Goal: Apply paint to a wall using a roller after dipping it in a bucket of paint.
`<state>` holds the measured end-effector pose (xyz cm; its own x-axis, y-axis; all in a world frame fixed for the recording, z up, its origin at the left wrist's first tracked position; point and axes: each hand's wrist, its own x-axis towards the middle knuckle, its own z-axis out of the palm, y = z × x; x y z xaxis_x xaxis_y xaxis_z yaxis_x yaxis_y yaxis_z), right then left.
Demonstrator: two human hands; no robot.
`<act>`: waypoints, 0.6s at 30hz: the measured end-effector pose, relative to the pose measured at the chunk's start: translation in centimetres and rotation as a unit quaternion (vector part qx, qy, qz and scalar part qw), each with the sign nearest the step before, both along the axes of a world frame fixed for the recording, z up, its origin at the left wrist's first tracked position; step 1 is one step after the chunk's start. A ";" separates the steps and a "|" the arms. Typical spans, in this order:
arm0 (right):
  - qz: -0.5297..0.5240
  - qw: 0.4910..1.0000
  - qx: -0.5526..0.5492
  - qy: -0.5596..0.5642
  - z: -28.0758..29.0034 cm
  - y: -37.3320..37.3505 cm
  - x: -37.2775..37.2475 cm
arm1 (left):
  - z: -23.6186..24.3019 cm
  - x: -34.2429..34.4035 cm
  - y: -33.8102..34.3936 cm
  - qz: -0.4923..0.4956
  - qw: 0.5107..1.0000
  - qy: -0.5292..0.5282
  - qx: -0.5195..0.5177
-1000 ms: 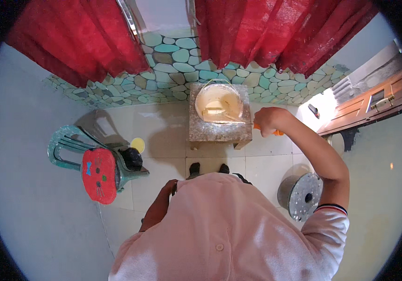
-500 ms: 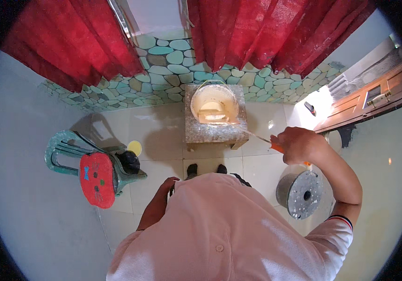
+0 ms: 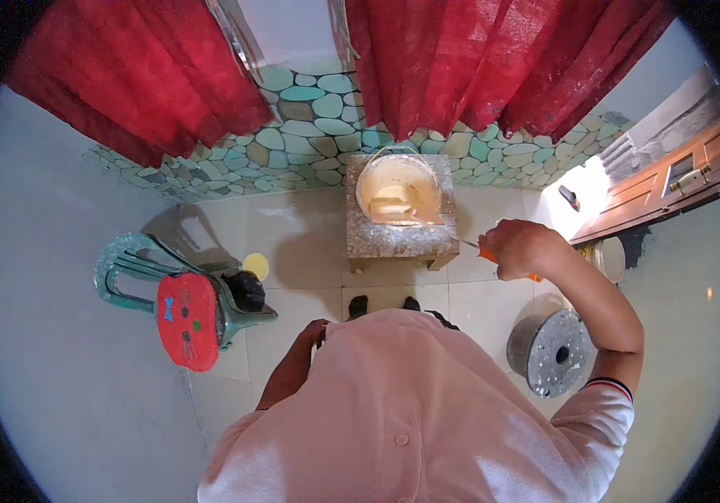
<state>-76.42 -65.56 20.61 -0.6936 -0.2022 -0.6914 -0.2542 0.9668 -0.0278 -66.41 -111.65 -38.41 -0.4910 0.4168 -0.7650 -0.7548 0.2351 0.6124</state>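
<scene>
My right hand (image 3: 521,250) is closed around the orange handle of what looks like a paint roller (image 3: 487,254). Its thin metal rod points left toward the rim of a bucket (image 3: 384,177); the working end blends with the pale rim there. Inside the bucket is cream-coloured paint, with a pale flat piece in it. The bucket stands on a paint-spattered wooden stool (image 3: 402,241) in front of me. Low at my left side, my left hand (image 3: 316,329) is next to my shirt, its fingers mostly hidden.
A green plastic chair (image 3: 129,272) with a red cushion (image 3: 186,323) stands left, near a yellow disc (image 3: 256,266). To the right are a grey spool (image 3: 559,354) and an open wooden door (image 3: 662,184). Red curtains (image 3: 461,67) hang above the stone-patterned wall (image 3: 326,105).
The whole view has shifted slightly. My right hand has moved a little closer to the bucket with the paint roller, and less of the rod shows. My left hand stays at my side.
</scene>
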 end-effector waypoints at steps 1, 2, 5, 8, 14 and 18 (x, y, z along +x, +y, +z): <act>0.008 1.000 -0.002 -0.001 -1.1 -0.1 -0.9 | -0.6 0.7 0.2 0.004 0.999 0.049 0.008; 0.013 1.000 -0.002 -0.014 -2.7 0.2 -1.6 | 0.3 0.0 1.0 -0.040 0.997 0.049 -0.053; 0.042 0.998 -0.035 0.030 -7.4 1.8 -3.1 | 5.0 -2.2 2.6 -0.083 0.992 0.057 -0.081; -0.030 0.995 0.024 -0.093 -8.9 1.1 -5.5 | 6.1 -1.9 2.7 -0.050 0.996 0.018 -0.071; -0.058 0.994 0.016 -0.088 -11.4 -1.6 -9.2 | -0.2 0.9 0.6 -0.032 0.998 0.023 0.041; -0.037 0.992 0.055 -0.111 -14.9 -2.5 -11.5 | 2.9 1.3 0.3 -0.293 0.900 0.263 -0.187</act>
